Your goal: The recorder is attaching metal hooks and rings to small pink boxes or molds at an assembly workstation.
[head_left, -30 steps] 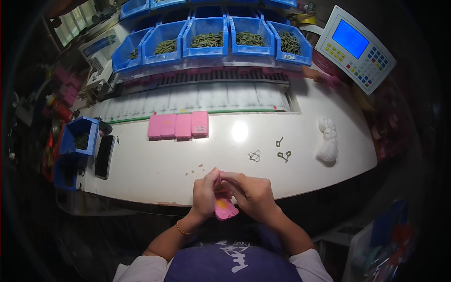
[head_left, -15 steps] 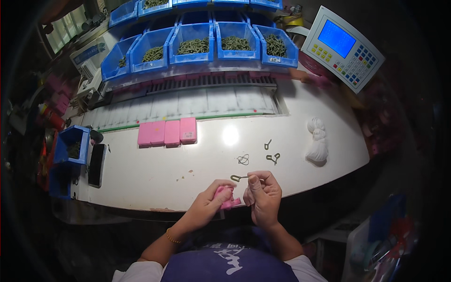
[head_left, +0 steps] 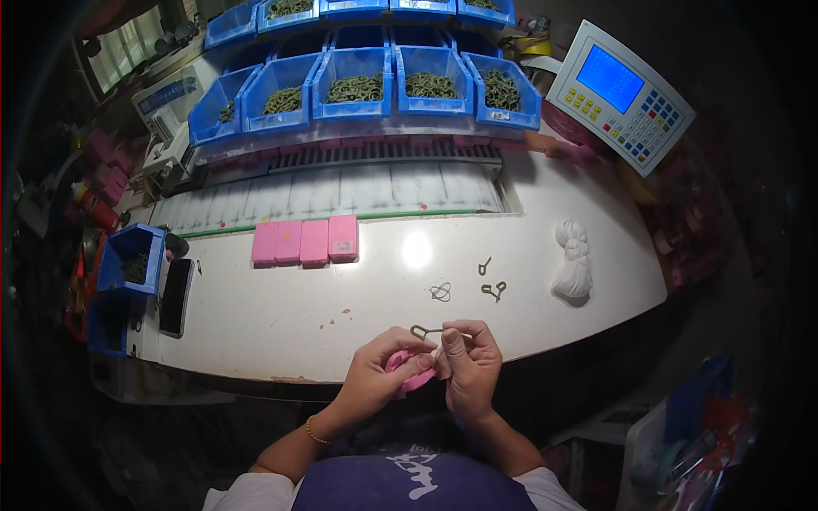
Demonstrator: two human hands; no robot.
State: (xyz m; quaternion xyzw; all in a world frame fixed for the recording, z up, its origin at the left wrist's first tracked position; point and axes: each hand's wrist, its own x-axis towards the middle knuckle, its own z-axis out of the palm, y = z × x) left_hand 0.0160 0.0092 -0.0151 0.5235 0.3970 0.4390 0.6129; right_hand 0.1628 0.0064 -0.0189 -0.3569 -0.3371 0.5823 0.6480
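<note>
My left hand (head_left: 384,364) is closed around a pink rubbery piece (head_left: 412,381), largely covered by the fingers. Right beside it, my right hand (head_left: 470,364) pinches the stem of a dark green looped piece (head_left: 419,331), whose open loop points left above the left hand. The fingers of both hands meet or nearly meet at the pink piece; whether they touch I cannot tell. Farther off on the white table lie a green looped piece (head_left: 484,266), a small cluster of green looped pieces (head_left: 494,292) and a thin tangled loop (head_left: 440,292).
Several pink blocks (head_left: 314,242) stand in a row near a green-edged panel. A white cloth bundle (head_left: 573,260) lies at right, a black phone (head_left: 175,297) at left. Blue bins (head_left: 353,108) of green pieces line the back; a keypad device (head_left: 620,95) stands at back right.
My right hand has come left and slightly down, bringing the green looped piece closer to my left hand. Both grips remain. The whole view has shifted slightly.
</note>
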